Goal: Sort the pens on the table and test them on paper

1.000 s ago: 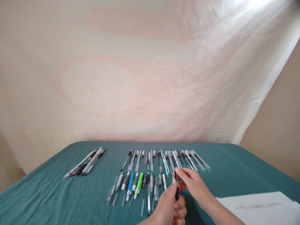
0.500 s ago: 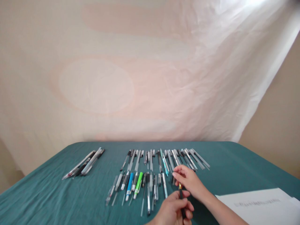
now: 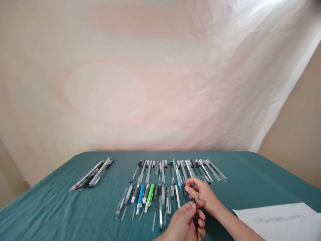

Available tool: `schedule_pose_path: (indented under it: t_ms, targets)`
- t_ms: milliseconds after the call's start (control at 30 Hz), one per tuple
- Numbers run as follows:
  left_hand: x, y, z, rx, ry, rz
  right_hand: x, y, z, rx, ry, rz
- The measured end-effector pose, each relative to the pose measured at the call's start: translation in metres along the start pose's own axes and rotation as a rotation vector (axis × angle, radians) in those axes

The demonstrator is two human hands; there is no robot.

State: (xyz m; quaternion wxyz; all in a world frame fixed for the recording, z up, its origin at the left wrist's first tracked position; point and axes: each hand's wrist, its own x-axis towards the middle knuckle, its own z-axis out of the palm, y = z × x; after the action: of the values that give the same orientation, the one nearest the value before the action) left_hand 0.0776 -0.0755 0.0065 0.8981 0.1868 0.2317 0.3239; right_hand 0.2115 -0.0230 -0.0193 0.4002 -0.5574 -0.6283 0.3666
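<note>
A green cloth covers the tabletop [image 3: 50, 214]. Beyond the left fingers [image 3: 189, 208] stretches a far row of pens [image 3: 163, 172]; just left of them, a nearer row of pens [image 3: 160, 207] — one blue, one bright green. A loose pen bundle [image 3: 96, 175] lies well leftward; printed white paper [image 3: 276, 211] rests to their right.

On my monitor I see a pale sheet [image 3: 160, 83] hanging behind the green tablecloth [image 3: 62, 207], with printed paper [image 3: 273, 229] at right.
</note>
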Motion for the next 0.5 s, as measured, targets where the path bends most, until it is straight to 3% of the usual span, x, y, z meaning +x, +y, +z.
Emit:
schedule_pose_path:
  t_ms: [233,500]
  targets:
    - [0.0078,-0.0036,-0.0110,0.051,-0.108,0.019,-0.0053,-0.0100,0.0004,-0.167,0.036,-0.095]
    - [0.0040,-0.0032,-0.0040,-0.002,-0.061,0.047,-0.0085,-0.0109,0.0007,-0.115,0.021,-0.085]
